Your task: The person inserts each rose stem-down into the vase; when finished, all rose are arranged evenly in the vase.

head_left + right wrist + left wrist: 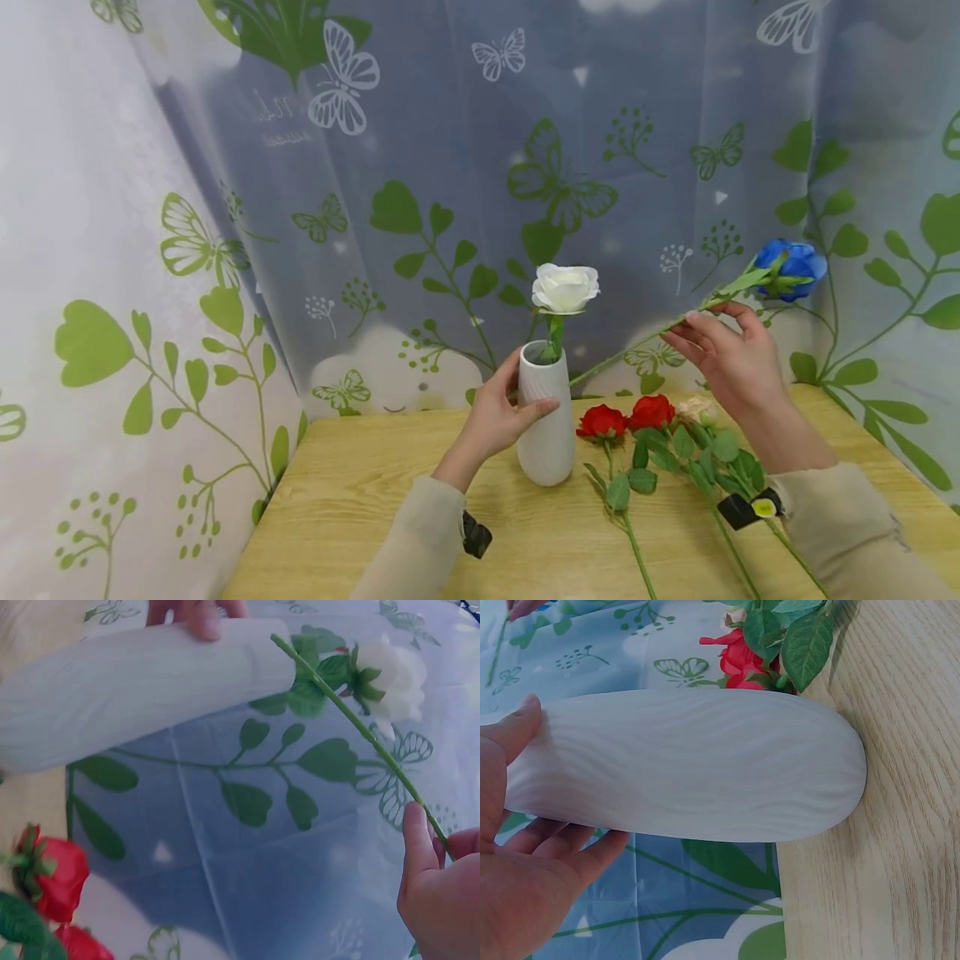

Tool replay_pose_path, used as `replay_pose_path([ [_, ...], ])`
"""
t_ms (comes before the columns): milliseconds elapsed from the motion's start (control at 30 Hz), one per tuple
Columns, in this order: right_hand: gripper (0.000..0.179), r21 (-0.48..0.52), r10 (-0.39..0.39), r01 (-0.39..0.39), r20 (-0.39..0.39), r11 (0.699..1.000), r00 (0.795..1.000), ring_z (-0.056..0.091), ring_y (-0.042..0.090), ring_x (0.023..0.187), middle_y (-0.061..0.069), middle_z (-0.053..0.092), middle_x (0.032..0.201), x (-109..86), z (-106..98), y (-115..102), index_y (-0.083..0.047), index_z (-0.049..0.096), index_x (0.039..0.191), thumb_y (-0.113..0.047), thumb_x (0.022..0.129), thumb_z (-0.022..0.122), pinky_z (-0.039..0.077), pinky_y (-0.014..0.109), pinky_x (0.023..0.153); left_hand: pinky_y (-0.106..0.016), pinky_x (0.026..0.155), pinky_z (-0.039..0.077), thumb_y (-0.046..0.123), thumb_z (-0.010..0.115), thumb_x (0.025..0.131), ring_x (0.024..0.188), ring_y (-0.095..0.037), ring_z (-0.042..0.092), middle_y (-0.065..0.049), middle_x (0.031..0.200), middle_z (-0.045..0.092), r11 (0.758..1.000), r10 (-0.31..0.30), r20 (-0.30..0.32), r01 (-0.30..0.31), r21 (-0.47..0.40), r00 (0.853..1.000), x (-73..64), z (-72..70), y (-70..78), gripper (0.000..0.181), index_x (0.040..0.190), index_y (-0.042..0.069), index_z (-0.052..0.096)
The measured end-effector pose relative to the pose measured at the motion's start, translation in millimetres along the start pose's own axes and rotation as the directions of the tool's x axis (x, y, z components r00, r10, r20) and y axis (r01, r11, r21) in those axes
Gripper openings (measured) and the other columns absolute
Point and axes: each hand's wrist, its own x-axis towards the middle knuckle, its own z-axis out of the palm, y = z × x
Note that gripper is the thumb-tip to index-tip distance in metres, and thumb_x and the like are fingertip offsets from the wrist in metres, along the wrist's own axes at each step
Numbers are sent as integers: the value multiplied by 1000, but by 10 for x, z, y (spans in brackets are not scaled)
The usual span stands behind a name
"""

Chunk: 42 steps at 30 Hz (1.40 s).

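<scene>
A white ribbed vase stands upright on the wooden table, a white rose in its mouth. My left hand grips the vase near the top, thumb on the front and fingers round the far side, as the left wrist view also shows. To the right, my right hand pinches the stem of a blue rose below its bloom. That stem slants down to the left, and its bare lower end overlaps the vase rim in the right wrist view.
On the table, right of the vase, lie two red roses and a pale cream rose, their leafy stems pointing toward me. A curtain printed with leaves and butterflies hangs behind the table and along its sides.
</scene>
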Motion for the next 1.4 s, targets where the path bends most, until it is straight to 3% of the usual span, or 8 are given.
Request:
replay_pose_path([
  [200,27,51,-66,67,-28,996,997,76,27,82,15,72,86,65,204,22,-6,44,113,10,100,62,65,40,85,-47,99,59,30,83,94,130,-24,65,-2,147,63,1000,-9,-2,9,8,1000,-4,-2,-2,88,167,27,33],
  [367,28,37,-114,116,-45,993,992,78,25,81,13,75,85,92,336,71,-6,46,112,11,98,64,65,38,82,-47,99,59,30,83,94,129,-25,65,-3,146,63,1000,-8,-4,8,12,1000,1,-5,5,89,167,26,33],
  [500,30,-29,-125,124,-30,992,992,78,23,83,10,73,89,96,427,151,-7,46,114,7,98,67,65,36,83,-48,100,59,29,83,94,132,-25,64,-3,148,62,1000,-3,1,3,14,1000,2,-11,11,89,167,27,32],
  [633,28,-159,-130,126,-15,979,991,77,20,85,6,68,92,94,530,275,-9,47,114,2,99,69,64,35,86,-48,102,58,29,83,94,133,-25,63,-3,148,62,1000,-1,4,1,10,1000,-3,-18,18,89,167,28,32],
  [900,20,-376,-174,174,36,910,984,76,18,85,2,70,89,79,691,499,-7,52,111,-2,101,68,64,33,87,-46,99,59,29,83,94,130,-25,65,-4,146,63,1000,13,-2,-13,14,1000,-8,-16,16,87,167,27,33],
  [1200,24,-574,-137,152,70,805,988,76,11,83,-1,69,93,92,796,692,-3,51,119,-3,101,67,63,26,83,-47,99,59,29,82,94,131,-25,64,-3,147,63,1000,16,-1,-16,11,1000,-9,-13,18,87,166,26,33],
  [1400,30,-665,-106,121,63,737,992,77,8,83,26,72,111,94,843,792,3,53,125,-7,102,69,63,24,83,-48,99,59,30,82,95,130,-26,65,-4,147,62,1000,22,2,-22,21,1000,-10,-13,15,89,168,22,31],
])
